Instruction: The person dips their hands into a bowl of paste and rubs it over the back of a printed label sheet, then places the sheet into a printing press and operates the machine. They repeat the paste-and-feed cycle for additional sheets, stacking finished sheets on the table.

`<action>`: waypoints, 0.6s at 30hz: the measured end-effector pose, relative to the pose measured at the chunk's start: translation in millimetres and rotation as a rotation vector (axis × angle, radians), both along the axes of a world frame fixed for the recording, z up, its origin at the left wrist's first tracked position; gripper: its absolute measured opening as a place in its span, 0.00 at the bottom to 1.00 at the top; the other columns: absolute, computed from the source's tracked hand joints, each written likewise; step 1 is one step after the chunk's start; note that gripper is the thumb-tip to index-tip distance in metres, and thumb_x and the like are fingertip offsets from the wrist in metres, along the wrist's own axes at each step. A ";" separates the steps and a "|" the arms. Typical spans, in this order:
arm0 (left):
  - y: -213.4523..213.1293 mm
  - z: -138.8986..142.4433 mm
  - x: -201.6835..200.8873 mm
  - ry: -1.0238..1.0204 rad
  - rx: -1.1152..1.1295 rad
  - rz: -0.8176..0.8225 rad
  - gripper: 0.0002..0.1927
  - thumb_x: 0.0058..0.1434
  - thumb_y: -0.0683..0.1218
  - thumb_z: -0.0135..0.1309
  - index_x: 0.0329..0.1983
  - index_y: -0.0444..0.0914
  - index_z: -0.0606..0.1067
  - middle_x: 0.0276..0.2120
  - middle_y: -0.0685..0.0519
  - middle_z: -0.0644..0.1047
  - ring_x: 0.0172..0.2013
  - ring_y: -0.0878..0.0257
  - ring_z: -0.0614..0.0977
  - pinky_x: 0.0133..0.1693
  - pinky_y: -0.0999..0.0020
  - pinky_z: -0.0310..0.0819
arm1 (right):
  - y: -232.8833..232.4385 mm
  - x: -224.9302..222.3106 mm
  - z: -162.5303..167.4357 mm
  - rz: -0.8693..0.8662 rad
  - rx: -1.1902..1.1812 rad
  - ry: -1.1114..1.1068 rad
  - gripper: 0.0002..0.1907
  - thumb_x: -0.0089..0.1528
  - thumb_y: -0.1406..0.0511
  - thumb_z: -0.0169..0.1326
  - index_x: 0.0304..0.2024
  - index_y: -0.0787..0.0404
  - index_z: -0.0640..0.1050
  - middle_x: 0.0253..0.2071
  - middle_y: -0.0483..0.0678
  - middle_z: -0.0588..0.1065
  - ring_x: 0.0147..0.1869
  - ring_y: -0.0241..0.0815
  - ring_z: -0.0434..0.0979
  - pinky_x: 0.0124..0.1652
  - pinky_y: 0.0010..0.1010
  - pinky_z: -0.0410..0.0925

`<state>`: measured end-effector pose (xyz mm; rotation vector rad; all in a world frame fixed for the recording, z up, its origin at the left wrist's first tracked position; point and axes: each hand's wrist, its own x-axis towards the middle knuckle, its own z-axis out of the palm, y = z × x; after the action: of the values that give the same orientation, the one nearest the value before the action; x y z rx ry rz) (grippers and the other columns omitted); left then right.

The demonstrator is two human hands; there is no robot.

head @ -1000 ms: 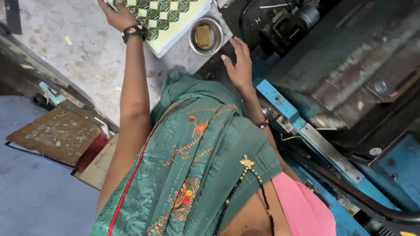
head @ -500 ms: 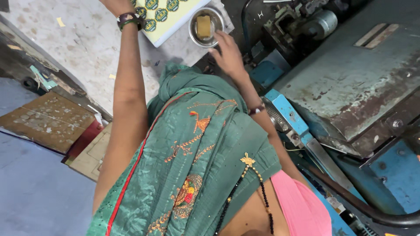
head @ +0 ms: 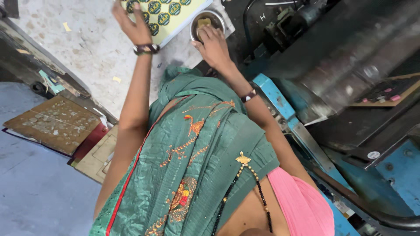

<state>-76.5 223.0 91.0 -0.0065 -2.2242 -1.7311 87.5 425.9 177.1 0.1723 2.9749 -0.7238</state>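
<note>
1. my left hand (head: pixel 131 24) is raised over the printed sheet (head: pixel 173 13), a yellow-green sheet covered in dark round badges. the fingers are loosely curled and the fingertips sit at the sheet's near edge; i cannot tell whether they pinch it or only touch it.
2. my right hand (head: pixel 213 43) reaches into the small steel bowl (head: pixel 209 21), fingers bent down over a yellowish sponge-like pad (head: pixel 203 22) inside it. the hand covers part of the bowl, so i cannot tell if it grips the pad or just presses on it.
3. the bowl stands just beside the sheet's right corner, both on the pale, stained worktable (head: pixel 83 48).
4. to the right of the bowl is a dark machine (head: pixel 332 57) with a blue frame (head: pixel 280 105).
5. below the table's left edge, brown cardboard die boards (head: pixel 52 124) lie on the grey floor (head: pixel 35 192).
</note>
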 end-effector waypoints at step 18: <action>132.8 100.3 160.1 0.024 0.286 -0.977 0.42 0.77 0.68 0.23 0.83 0.37 0.45 0.79 0.46 0.44 0.80 0.53 0.43 0.79 0.60 0.33 | 48.7 -18.0 -18.2 -0.295 -1.376 0.631 0.38 0.72 0.50 0.46 0.76 0.64 0.53 0.75 0.56 0.59 0.77 0.53 0.60 0.73 0.45 0.57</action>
<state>83.7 355.8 191.3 -1.2087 -2.0444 -2.4475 69.5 474.7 159.0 0.2956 2.0708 -2.9770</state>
